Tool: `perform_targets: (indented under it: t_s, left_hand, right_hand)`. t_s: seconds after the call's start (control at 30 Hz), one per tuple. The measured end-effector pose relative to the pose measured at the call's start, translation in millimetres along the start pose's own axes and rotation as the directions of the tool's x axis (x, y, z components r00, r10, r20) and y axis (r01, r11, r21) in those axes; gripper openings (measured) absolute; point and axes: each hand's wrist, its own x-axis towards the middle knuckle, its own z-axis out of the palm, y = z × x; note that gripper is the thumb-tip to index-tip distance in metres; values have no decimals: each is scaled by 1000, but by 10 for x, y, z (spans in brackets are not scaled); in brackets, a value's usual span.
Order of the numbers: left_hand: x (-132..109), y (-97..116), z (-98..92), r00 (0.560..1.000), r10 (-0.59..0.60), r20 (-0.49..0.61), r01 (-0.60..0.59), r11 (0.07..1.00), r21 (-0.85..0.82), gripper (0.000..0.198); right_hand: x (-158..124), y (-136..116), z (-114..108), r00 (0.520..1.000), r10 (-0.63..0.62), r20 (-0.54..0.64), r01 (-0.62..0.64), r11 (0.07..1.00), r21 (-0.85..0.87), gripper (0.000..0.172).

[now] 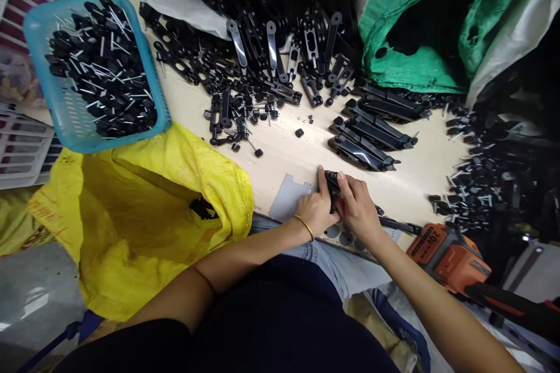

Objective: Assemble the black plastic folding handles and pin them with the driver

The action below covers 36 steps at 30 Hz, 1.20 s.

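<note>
Near the table's front edge, my left hand (315,210) and my right hand (359,205) are closed around a black plastic part (332,180), which they largely cover. A gold bangle circles my left wrist. Under and beside the left hand lies a grey plate (289,195). Beyond my hands, several black folded assemblies (363,152) lie in a slanted row. To the right of my right hand rests an orange cordless power tool (450,256), with a long dark bit pointing toward the hand.
A blue basket (30,29) of black-headed pins stands at the left. Loose black brackets (310,46) and knobs cover the table's back. Green sack (433,73) sits back right, yellow sack (227,186) front left. More black-headed screws (472,186) are heaped at right.
</note>
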Motion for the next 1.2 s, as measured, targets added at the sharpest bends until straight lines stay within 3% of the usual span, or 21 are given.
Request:
perform_targets:
  t_s: [0.17,0.3,0.4,0.47,0.5,0.53,0.57,0.63,0.67,0.7,0.73,0.8,0.83,0.9,0.97,1.07,1.2]
  left_hand:
    - [5,-106,-101,997,64,51,-65,998,17,96]
    - [-30,-46,-222,996,52,70,-57,996,70,87]
    - [-151,10,-438,995,36,97,-56,975,213,78]
    - [-202,30,-609,991,132,18,-131,940,316,65]
    - [-188,43,-677,968,250,-31,-223,909,352,58]
    - [-141,62,-722,914,402,-48,-356,854,378,54]
    - [-63,90,-739,833,553,-25,-500,771,394,50]
    - [151,171,-689,666,735,132,-714,576,398,43]
    - [259,218,-635,627,745,228,-757,514,404,37]
    - [348,265,-573,624,719,307,-766,485,422,28]
    - [405,309,-513,644,678,356,-753,479,450,21]
    - [396,378,-421,706,602,372,-699,509,503,16]
    - [331,401,-393,731,578,363,-675,534,509,15]
    - [120,426,-360,761,544,353,-646,591,483,16]
    - [-116,427,-331,768,526,365,-640,646,416,19]
    - [-353,399,-225,779,516,356,-609,759,231,28]
    - [-441,357,23,880,435,190,-447,894,27,31]
  right_hand:
    - [-24,-45,26,997,29,71,-15,981,-193,75]
    - [-9,-33,58,997,53,63,-41,982,-184,72]
    - [-22,-114,45,997,64,-32,-66,995,-76,70]
    - [-110,-258,-5,986,61,-157,-58,998,24,66]
    - [-187,-349,-39,979,57,-195,-42,996,80,61]
    - [-288,-444,-75,978,57,-201,-29,990,138,53]
    - [-411,-533,-110,982,72,-174,-37,980,197,43]
    - [-705,-654,-166,982,173,-81,-143,946,291,21]
    - [-860,-675,-182,959,279,-50,-250,915,318,14]
    - [-1008,-669,-189,906,421,-39,-384,858,340,15]
    - [-1135,-641,-188,816,576,-42,-521,765,379,16]
    - [-1284,-549,-167,561,827,-34,-676,481,559,21]
    - [-1290,-500,-153,440,898,0,-653,320,686,27]
    - [-1167,-424,-141,289,953,92,-430,43,902,39]
    - [-922,-384,-170,193,969,154,-163,-123,979,39]
    - [-556,-373,-282,76,976,202,43,-206,978,37]
    - [-375,-363,-383,99,983,154,90,-163,982,38]
